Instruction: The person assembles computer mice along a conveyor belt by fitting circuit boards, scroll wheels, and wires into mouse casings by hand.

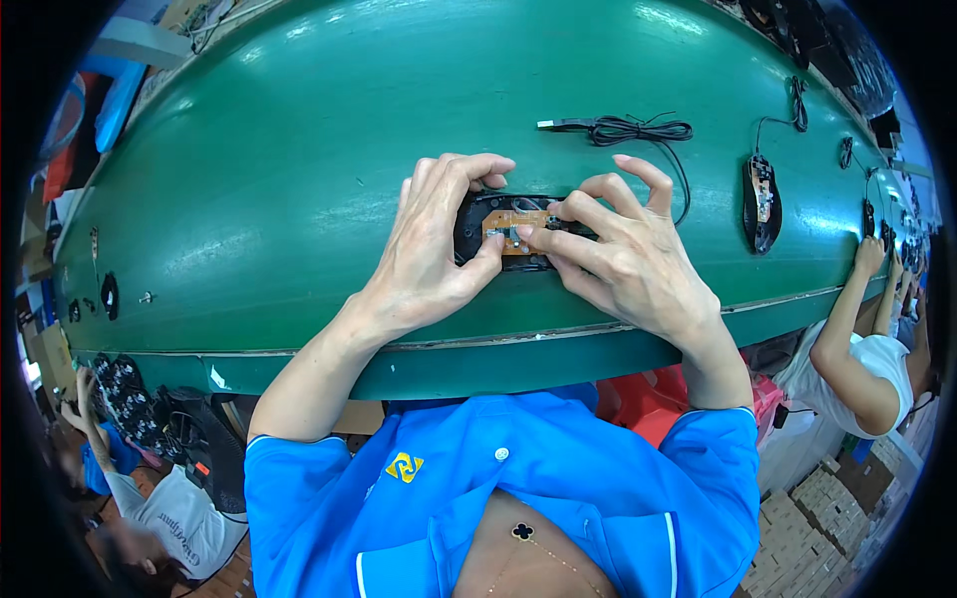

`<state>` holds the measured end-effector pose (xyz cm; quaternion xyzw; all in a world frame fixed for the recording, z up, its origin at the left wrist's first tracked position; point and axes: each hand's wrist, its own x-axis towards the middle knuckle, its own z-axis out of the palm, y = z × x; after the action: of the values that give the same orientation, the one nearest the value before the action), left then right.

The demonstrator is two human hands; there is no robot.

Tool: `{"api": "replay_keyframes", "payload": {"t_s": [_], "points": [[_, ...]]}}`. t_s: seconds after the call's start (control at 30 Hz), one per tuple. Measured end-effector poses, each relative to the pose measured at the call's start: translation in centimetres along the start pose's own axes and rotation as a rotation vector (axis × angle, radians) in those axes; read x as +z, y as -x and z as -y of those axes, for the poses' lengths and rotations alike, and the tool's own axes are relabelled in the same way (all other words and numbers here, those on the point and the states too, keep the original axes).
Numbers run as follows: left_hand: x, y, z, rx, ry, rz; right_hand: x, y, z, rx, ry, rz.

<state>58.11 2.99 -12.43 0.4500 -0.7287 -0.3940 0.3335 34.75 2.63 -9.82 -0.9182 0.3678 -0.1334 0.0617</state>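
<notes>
On the green tabletop in front of me lies the black bottom shell of a computer mouse (473,227), open side up. An orange-brown circuit board (506,225) with small parts sits in it. My left hand (431,234) curls round the shell's left end, with its thumb on the board's edge. Over the right end, my right hand (628,234) has fingertips pressed onto the board and its thumb low beside the shell; its outer fingers are raised. The hand hides the shell's right end. Beyond it lies a coiled black USB cable (638,131), its cord running back behind my right hand.
Another opened mouse (763,209) with its cable lies to the right. Farther right, co-workers' hands (869,256) handle more mice along the table. At the left lie a small black part (110,296) and a tiny metal piece (148,297). The table's near edge (558,336) runs under my forearms.
</notes>
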Motion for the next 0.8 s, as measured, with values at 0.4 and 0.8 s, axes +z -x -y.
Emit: {"api": "replay_keyframes", "payload": {"t_s": [0.4,0.8], "points": [[2.1,-0.2,-0.9,-0.067,-0.163,-0.096,0.3,0.1,0.0,-0.012,0.009,-0.034],[-0.6,-0.3,1.3,0.177,-0.006,0.051,0.3,0.5,-0.6,0.003,-0.013,-0.031]]}}
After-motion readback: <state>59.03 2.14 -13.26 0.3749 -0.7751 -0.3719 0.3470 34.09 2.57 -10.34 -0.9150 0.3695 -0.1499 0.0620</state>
